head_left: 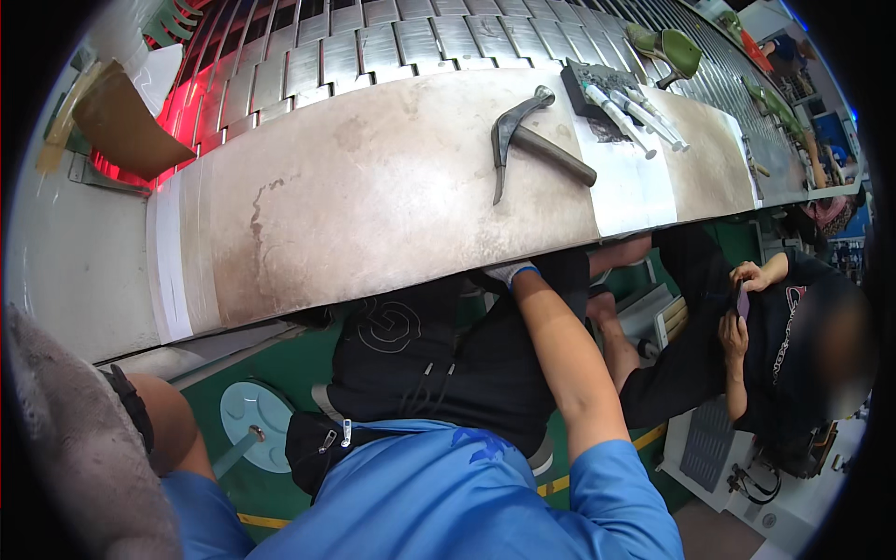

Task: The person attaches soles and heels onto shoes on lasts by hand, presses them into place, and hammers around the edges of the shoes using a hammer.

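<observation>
My right hand (pixel 510 271), in a pale glove with a blue cuff, is at the near edge of the work board (pixel 373 205); its fingers are hidden beneath the edge. Close to the lens at the far left, a blurred grey shape beyond a dark wristband appears to be my gloved left hand (pixel 75 439), raised; its fingers cannot be made out. On the board, nearest my right hand, lies a hammer (pixel 523 140) with a curved metal head and dark handle. Several white syringes (pixel 639 117) rest partly on a black block (pixel 597 82) to its right.
A slatted metal conveyor (pixel 401 47) runs behind the board, with a green shoe-shaped piece (pixel 679 54) at right. Brown card (pixel 126 121) stands at far left. A light-blue round stool (pixel 257 425) is below left. Someone seated at right (pixel 793 345) holds a phone (pixel 743 303).
</observation>
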`<state>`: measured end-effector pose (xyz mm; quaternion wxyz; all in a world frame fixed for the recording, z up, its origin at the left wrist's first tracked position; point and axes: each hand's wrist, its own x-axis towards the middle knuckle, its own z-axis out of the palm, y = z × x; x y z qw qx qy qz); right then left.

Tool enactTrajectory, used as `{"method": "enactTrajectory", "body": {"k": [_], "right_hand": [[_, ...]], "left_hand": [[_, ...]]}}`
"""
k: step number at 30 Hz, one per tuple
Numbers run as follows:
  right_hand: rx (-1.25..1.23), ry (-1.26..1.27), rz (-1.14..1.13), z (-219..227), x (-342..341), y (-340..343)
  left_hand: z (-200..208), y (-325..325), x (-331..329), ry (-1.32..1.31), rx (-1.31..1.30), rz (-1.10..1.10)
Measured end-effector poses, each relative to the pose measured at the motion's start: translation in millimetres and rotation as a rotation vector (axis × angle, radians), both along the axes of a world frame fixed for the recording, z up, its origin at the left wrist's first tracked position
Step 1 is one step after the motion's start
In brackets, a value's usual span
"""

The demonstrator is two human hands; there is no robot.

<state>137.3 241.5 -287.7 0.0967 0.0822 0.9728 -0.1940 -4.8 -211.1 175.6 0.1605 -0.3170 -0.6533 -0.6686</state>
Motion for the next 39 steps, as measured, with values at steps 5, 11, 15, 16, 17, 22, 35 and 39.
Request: {"method": "enactTrajectory", "body": {"k": [5, 11, 15, 16, 17, 22, 35, 39], "right_hand": [[-0.003, -0.032, 0.063, 16.1, -7.1, -3.8], [0.063, -0.035, 0.04, 2.8, 1.5, 7.9], [0.038, -0.107, 0.066, 23.0, -4.7, -0.5], [0.036, -0.172, 0.108, 22.0, -3.0, 7.3], [0.01, -0.151, 0.107, 18.8, -0.7, 7.1], [0.074, -0.052, 0.033, 20.1, 1.5, 2.1], [-0.009, -0.112, 0.041, 17.5, -7.1, 6.9], [0.041, -0.088, 0.027, 22.5, -6.9, 0.7]], "left_hand": [[10.2, 20.8, -1.9, -0.033, 0.022, -0.03], [21.3, 40.5, -7.2, -0.037, 0.074, -0.077], [35.5, 46.6, 2.1, -0.032, 0.065, -0.108], [41.0, 52.2, 3.1, -0.034, 0.069, -0.124], [41.6, 59.5, 5.4, -0.037, 0.074, -0.139], [50.3, 60.5, 4.9, -0.048, 0.114, -0.186], [54.0, 55.4, -4.9, -0.2, 0.253, -0.336], [58.0, 56.5, -3.3, -0.216, 0.308, -0.411]]}}
